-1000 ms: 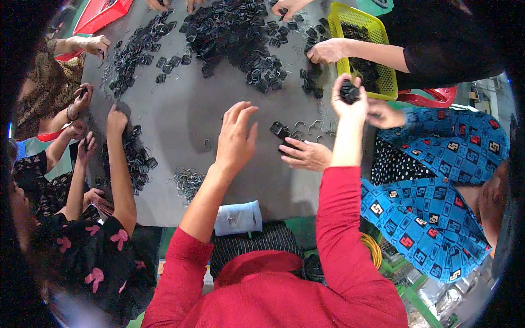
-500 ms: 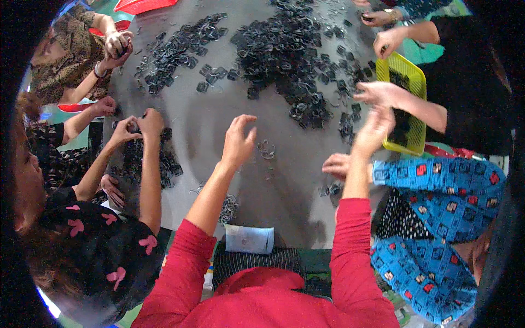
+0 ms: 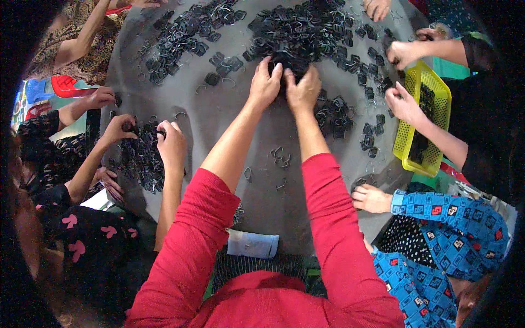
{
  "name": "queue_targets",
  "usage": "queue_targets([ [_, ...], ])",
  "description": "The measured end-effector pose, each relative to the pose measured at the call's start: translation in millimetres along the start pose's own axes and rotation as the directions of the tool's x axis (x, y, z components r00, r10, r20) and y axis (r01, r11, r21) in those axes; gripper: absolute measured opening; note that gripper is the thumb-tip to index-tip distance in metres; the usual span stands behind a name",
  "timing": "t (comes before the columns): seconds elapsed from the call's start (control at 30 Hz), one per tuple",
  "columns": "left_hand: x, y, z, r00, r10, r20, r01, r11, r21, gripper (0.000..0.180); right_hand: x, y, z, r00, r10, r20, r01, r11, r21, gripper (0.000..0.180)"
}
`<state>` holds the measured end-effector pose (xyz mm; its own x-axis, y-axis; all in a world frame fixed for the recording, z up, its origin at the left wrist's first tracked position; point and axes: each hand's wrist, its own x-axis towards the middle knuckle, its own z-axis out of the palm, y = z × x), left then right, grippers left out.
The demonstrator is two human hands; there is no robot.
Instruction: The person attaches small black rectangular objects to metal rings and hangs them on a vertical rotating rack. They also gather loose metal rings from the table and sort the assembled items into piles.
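Note:
At the large heap of small black square pieces with thin metal hooks (image 3: 306, 27), both my arms stretch forward over the table. My left hand (image 3: 266, 85) curves round the near left side of a dark clump of these pieces (image 3: 289, 64). Opposite it, my right hand (image 3: 304, 90) presses on the clump's right side, thumb toward my left hand. The clump is blurred, and part of my fingers is hidden behind it. Several loose wire hooks (image 3: 280, 157) lie on the grey tabletop (image 3: 219, 126) nearer to me.
Co-workers' hands handle pieces at a smaller pile (image 3: 139, 158) on the left. A yellow basket (image 3: 400, 147) holding black pieces stands at the right edge, by a person in black. A patterned blue sleeve (image 3: 437, 205) reaches in below it. A pale packet (image 3: 252, 244) lies at my near edge.
Both my hands have moved forward to the heap and closed in on a clump; the right came in from the right side. The view has shifted slightly. The blue-sleeved person's hand has moved right.

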<state>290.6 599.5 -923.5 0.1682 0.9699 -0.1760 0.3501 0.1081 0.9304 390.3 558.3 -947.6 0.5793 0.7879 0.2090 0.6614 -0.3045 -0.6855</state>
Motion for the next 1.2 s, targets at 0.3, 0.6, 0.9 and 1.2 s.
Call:
queue_targets([
  [0.3, -68.6, -13.5, -78.7, 0.978, -0.209, -0.005, 0.198, 0.937, -0.287, 0.030, -75.8, -60.5, -37.4, 0.890, 0.027, 0.455, -0.303, 0.781, 0.546, 0.047],
  [0.6, -117.8, -11.8, -102.7, 0.964, 0.195, -0.181, -0.118, 0.924, 0.365, 0.016, -86.4, 5.9, -122.2, 0.841, 0.165, 0.516, -0.317, 0.922, 0.221, 0.035],
  [0.9, -134.1, -28.3, -32.9, 0.985, 0.155, 0.077, -0.160, 0.639, 0.752, 0.034, -90.5, 10.9, -147.1, 0.806, 0.209, 0.554, -0.335, 0.932, 0.137, 0.043],
  [1.2, -140.7, -25.8, -75.1, 0.800, -0.419, 0.428, 0.512, 0.850, -0.124, 0.025, -88.2, 43.9, -148.0, 0.744, 0.157, 0.650, -0.527, 0.736, 0.425, 0.010],
])
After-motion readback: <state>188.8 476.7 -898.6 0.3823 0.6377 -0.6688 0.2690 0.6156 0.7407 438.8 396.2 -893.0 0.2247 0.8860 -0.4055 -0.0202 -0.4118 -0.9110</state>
